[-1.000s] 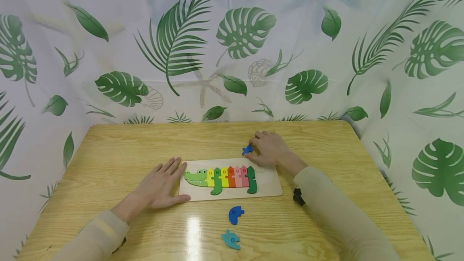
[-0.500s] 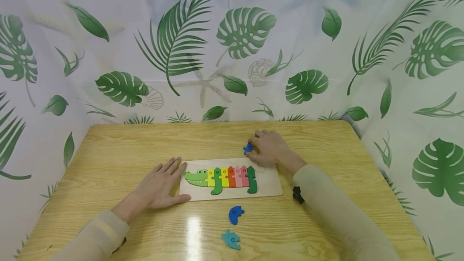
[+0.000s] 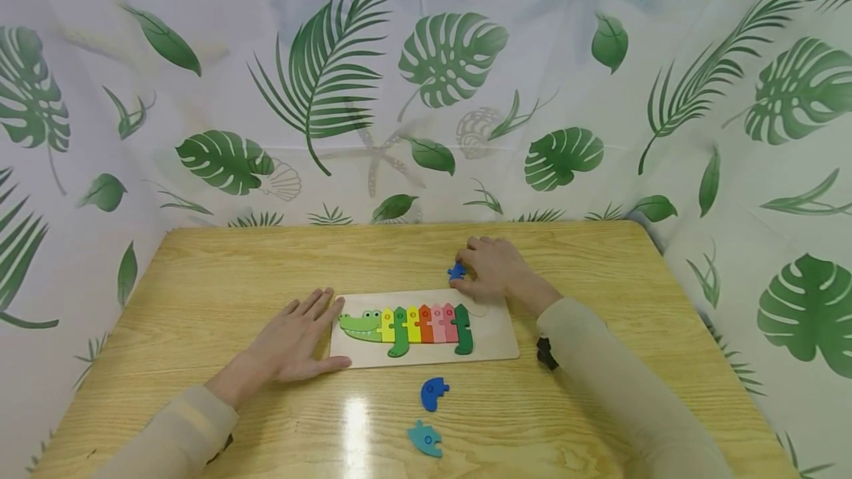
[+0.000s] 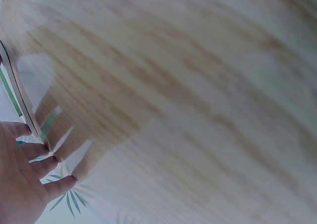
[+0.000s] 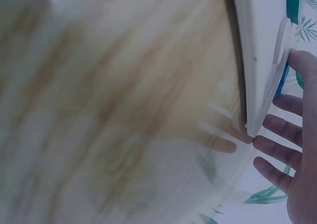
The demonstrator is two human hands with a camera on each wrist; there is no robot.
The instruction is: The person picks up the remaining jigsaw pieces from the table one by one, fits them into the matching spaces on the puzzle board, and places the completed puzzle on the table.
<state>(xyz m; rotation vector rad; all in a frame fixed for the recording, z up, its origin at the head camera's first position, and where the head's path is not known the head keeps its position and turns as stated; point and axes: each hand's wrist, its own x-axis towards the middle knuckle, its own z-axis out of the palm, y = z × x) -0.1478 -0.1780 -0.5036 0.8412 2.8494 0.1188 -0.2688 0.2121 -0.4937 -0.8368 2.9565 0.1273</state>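
A pale wooden puzzle board (image 3: 495, 335) lies on the table, bearing a row of coloured crocodile pieces (image 3: 413, 325) from green head to dark green leg. My left hand (image 3: 299, 338) rests with spread, straight fingers at the board's left end, index finger and thumb reaching its edge. Near the far right part of the board, my right hand (image 3: 495, 268) pinches a small blue puzzle piece (image 3: 455, 272) between thumb and index finger. In the right wrist view, a strip of that blue piece (image 5: 283, 80) shows between thumb and index finger; the other fingers extend at the board's corner.
Two loose puzzle pieces lie in front of the board: a curved dark blue one (image 3: 434, 395) and, nearer, a teal one (image 3: 424, 439). The wooden table (image 3: 220, 272) meets a leaf-patterned white curtain (image 3: 486, 183) at its back and sides.
The blue piece in my right hand has turned slightly and shifted a little away and to the right. My left hand and the board have stayed in place.
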